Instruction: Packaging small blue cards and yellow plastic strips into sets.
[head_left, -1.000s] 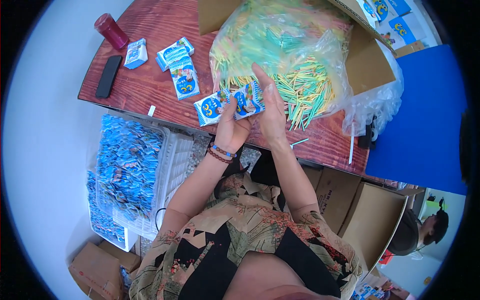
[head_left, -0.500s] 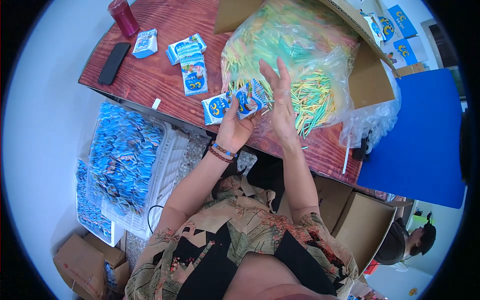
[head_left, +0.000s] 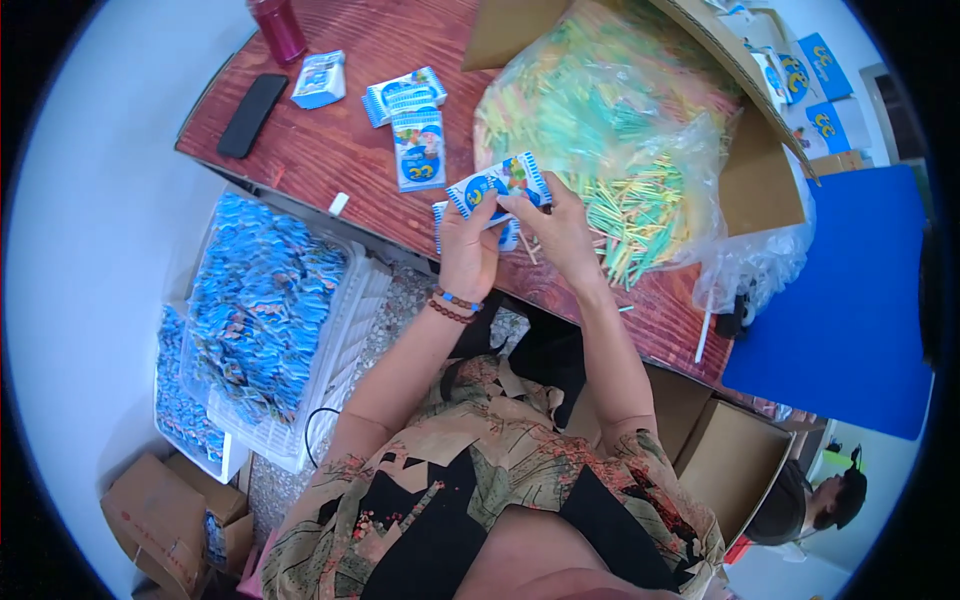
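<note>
A red-brown wooden table (head_left: 350,150) runs across the upper frame, its near edge slanting down to the right just past the person's wrists, with bare wood open between the phone and the packets. On its right side an open cardboard box (head_left: 760,180) holds a clear bag (head_left: 620,130) of thin yellow and green sticks that spills toward the table edge and crowds the right hand. Below the table on the left, white crates (head_left: 330,340) brim with blue packets on a pale floor, and brown cartons (head_left: 150,510) sit lower left. A blue panel (head_left: 850,320) stands at right, with more cartons under the table. The left hand (head_left: 468,255) and right hand (head_left: 560,230) together pinch a blue-and-white packet (head_left: 500,185) above the table's near edge, fingers closed on its ends. More packets (head_left: 415,135) lie flat near the middle, a black phone (head_left: 252,115) and a red bottle (head_left: 280,28) at the far left corner.
</note>
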